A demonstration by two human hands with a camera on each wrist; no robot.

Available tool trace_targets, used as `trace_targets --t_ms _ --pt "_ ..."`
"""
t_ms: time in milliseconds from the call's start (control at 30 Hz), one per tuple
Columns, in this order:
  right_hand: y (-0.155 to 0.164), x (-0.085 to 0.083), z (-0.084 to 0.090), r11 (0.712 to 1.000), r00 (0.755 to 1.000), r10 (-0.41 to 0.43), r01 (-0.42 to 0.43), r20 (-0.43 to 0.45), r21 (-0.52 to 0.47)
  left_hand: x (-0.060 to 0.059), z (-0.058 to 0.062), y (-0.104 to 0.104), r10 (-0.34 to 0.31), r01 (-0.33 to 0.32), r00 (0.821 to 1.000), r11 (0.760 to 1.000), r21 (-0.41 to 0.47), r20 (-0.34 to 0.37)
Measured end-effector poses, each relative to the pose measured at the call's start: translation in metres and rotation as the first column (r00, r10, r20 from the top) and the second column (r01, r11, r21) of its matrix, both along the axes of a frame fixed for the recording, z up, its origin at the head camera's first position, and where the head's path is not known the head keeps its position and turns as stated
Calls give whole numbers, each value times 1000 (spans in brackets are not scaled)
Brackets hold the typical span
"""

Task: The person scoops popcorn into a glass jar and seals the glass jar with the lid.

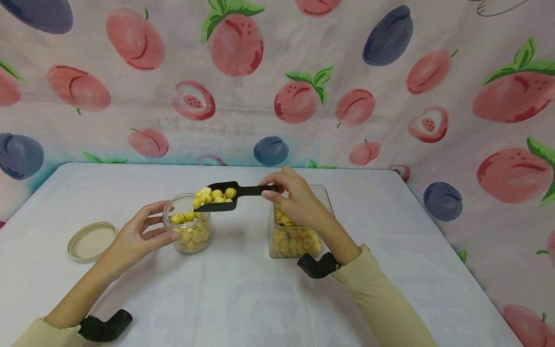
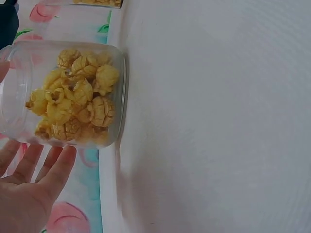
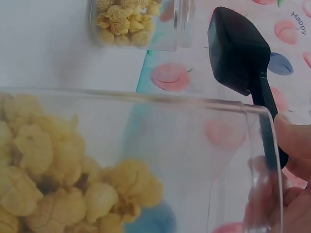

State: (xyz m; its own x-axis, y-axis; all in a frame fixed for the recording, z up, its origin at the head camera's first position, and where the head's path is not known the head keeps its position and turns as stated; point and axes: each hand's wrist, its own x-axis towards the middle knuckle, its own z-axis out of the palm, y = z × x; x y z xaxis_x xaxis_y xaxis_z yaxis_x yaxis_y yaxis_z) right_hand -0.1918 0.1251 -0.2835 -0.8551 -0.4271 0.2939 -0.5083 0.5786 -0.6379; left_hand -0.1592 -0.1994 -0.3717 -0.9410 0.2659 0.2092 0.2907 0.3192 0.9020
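You pinched the scoop (image 1: 225, 195) in your right hand (image 1: 295, 197), steadied the jar (image 1: 189, 224) with your open left hand (image 1: 138, 236), and did well to tip slowly.

Black scoop (image 1: 225, 193) heaped with yellow popcorn (image 1: 213, 195); clear glass jar (image 1: 189, 226); clear square tub (image 1: 299, 238); beige ridged lid (image 1: 91, 241); white table (image 1: 243, 299); pink backdrop (image 1: 390, 96) printed with red peaches, blue plums, green leaves.

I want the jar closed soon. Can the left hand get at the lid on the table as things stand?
Probably yes: the lid lies uncovered just beside the left hand, with nothing between, though that hand now cups the small jar.
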Motion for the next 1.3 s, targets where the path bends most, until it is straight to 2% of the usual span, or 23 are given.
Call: trace_targets --t_ms 200,400,733,867,1033,1300 --pt "-6 -2 2 997 1000 -20 19 20 69 1 0 -1 8 -8 1000 1000 -17 20" --pt "-8 -3 4 994 1000 -23 23 5 106 1 1 -1 13 -12 999 1000 -25 34" --pt "-11 -5 10 982 997 -13 28 -78 186 1 3 -2 29 -27 998 998 -48 53" --pt "-13 -5 16 968 989 -5 41 -145 249 1 3 -2 25 -23 998 999 -42 49" --pt "-18 -4 24 946 983 -9 68 -183 318 1 3 -1 24 -22 998 999 -38 51" --pt "-24 -2 33 930 971 13 76 -238 359 0 4 -3 14 -12 999 999 -43 46"
